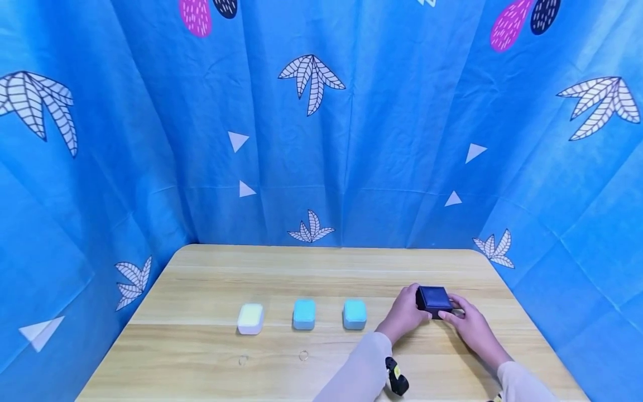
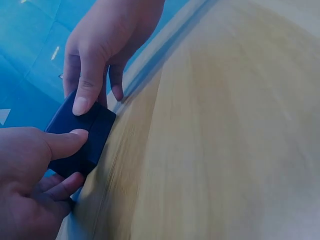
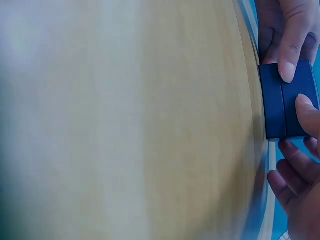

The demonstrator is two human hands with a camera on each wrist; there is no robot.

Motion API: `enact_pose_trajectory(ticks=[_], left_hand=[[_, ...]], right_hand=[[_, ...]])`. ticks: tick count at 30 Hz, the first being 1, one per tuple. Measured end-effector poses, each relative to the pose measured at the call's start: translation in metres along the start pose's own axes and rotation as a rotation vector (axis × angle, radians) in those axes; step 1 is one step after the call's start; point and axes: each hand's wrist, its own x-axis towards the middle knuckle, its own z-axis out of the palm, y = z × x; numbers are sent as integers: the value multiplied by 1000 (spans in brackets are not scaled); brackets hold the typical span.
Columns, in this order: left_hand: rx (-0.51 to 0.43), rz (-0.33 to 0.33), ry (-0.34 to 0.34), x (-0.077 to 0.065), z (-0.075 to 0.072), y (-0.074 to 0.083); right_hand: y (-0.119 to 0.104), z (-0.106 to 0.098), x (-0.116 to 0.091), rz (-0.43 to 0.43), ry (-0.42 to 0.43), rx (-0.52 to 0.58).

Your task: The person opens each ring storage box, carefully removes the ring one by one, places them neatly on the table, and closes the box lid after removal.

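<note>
Both hands hold a small dark navy ring box (image 1: 435, 298) at the right of the table. Its lid is down, and a thin seam runs along the front in the right wrist view. My left hand (image 1: 406, 314) grips the box's left side, with the thumb (image 2: 70, 144) flat on the front and fingers underneath. From the other side my right hand (image 1: 472, 330) grips it, the right thumb (image 3: 305, 107) also on the front. The box's far side is hidden in both wrist views.
To the left stand a white ring box (image 1: 250, 319) and two turquoise ring boxes, one in the middle (image 1: 304, 314) and one nearer my hands (image 1: 355, 314). Two thin rings, one left (image 1: 243, 360) and one right (image 1: 303, 355), lie in front. A blue curtain (image 1: 321, 156) surrounds the wooden table (image 1: 201, 363).
</note>
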Motion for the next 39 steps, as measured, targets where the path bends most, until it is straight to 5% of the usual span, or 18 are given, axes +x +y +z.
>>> enact_pose_trajectory(ticks=[15,22,39], left_hand=[[-33,40,48,-34,-17,-9],[-31,9,83,-51,-21,-11],[-54,-20,127,-70,-32,-16]], right_hand=[[-17,11,-16,-15,-27,49],[-22,18,-21,-25,-46,84],[-39,26,-29,-6,-78,101]])
